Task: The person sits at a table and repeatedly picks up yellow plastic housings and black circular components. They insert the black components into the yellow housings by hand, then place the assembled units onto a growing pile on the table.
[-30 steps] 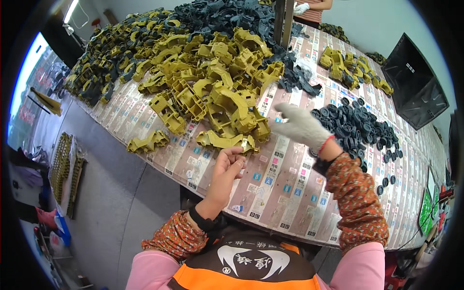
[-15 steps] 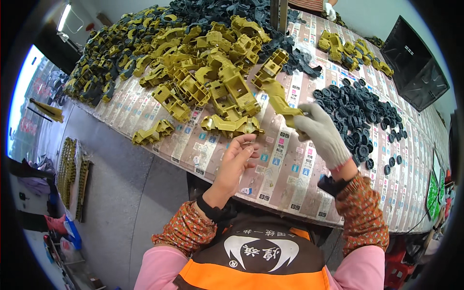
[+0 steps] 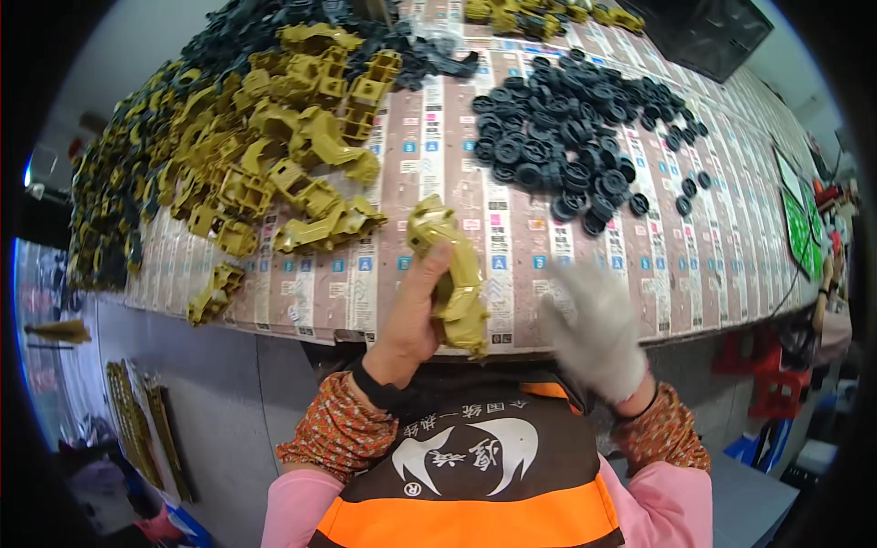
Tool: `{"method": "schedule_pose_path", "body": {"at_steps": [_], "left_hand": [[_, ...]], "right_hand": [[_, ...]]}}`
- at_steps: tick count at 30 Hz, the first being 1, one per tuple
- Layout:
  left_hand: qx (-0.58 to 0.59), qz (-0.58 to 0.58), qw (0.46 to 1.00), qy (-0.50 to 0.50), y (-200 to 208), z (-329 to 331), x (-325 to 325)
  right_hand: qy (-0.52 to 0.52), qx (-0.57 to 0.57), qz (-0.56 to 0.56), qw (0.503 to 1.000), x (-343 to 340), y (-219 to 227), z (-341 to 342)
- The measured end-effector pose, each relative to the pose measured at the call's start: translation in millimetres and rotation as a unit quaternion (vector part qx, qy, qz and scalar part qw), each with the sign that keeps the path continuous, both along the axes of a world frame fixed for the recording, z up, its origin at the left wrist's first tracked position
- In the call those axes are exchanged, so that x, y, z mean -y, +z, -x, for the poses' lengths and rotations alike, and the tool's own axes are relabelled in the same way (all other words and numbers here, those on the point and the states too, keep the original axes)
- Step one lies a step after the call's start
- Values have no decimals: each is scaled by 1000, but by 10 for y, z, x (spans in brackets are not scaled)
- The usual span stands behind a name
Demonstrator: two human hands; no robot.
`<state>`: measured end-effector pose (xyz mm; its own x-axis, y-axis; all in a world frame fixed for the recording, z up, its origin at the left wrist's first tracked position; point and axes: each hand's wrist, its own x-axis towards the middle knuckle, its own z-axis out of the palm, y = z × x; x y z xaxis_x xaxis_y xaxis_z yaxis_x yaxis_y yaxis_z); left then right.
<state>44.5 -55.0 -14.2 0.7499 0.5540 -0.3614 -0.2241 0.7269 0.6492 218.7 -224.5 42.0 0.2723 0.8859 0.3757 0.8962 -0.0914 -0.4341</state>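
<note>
My bare left hand point(image 3: 406, 320) is closed on a glossy yellow-green toy vehicle body point(image 3: 461, 283), held upright above the table's near edge. To its right my right hand point(image 3: 598, 329), in a pale knit glove, is blurred by motion. Its fingers look stretched out and apart, with nothing visible in them. Beyond that hand lies a spread of dark toy wheels point(image 3: 557, 119). At the left, more yellow-green vehicle bodies point(image 3: 301, 137) are heaped, one of them point(image 3: 333, 226) near my left hand and a small one point(image 3: 216, 292) close to the front edge.
A long table point(image 3: 384, 283) covered in printed sheeting fills the middle. Dark plastic parts point(image 3: 219, 41) and a mixed pile point(image 3: 114, 183) rise at the far left. A black bin point(image 3: 699, 36) stands at the back right. Red stools point(image 3: 776, 388) are below the right edge.
The vehicle body has passed from my gloved right hand to my left hand and come nearer. My right hand has moved down toward the near edge. The view has turned to the right.
</note>
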Motion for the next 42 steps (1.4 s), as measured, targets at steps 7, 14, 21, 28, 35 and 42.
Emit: {"method": "schedule_pose_path", "body": {"at_steps": [7, 14, 21, 28, 35, 42], "left_hand": [[-36, -49, 998, -33, 176, 10, 43], [-53, -44, 997, -44, 180, 7, 116], [-47, -31, 996, -70, 155, -10, 175], [-47, -70, 990, -110, 97, -41, 271], [-68, -233, 963, -113, -57, 5, 309], [-139, -360, 918, -87, -17, 28, 360]], "right_hand": [[-257, 9, 52, 965, 167, -417, -1766], [-221, 8, 236, 946, -91, -362, -1987], [-218, -119, 103, 963, 16, -211, -1439], [-42, -478, -16, 877, -273, -180, -155], [-57, -479, -37, 875, -406, -225, 159], [-40, -451, -31, 891, -367, -371, 224]]}}
